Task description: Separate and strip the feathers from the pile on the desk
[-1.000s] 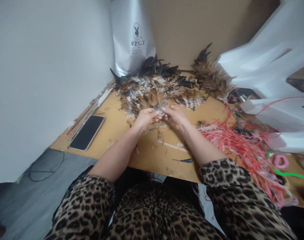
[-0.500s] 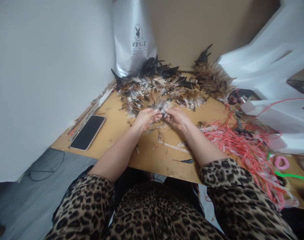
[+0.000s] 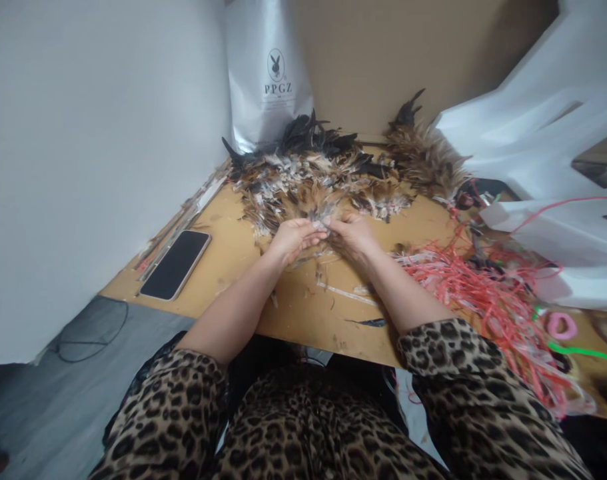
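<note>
Between my two hands is a small tuft of brown feathers (image 3: 317, 205) with pale fluffy ends. My left hand (image 3: 298, 238) pinches the pale base of the tuft from the left. From the right, the thumb and fingers of my right hand (image 3: 352, 235) close on the same base, and the fingertips of both hands almost meet. A pile of brown, white and black feathers (image 3: 303, 167) lies right behind them on the tan table (image 3: 303, 313). Where the tuft ends and the pile begins is hard to make out.
A phone (image 3: 176, 265) lies at left near the white wall (image 3: 93, 147). A silver bag (image 3: 268, 67) stands behind the pile. To the right are a brown feather bundle (image 3: 426, 160), tangled red strings (image 3: 468, 287), a pink ring (image 3: 562, 326) and white bags (image 3: 533, 120).
My right hand has shifted slightly, its fingers now more closed over the tuft's base. Less white fluff shows between the hands. My left hand stays nearly in place.
</note>
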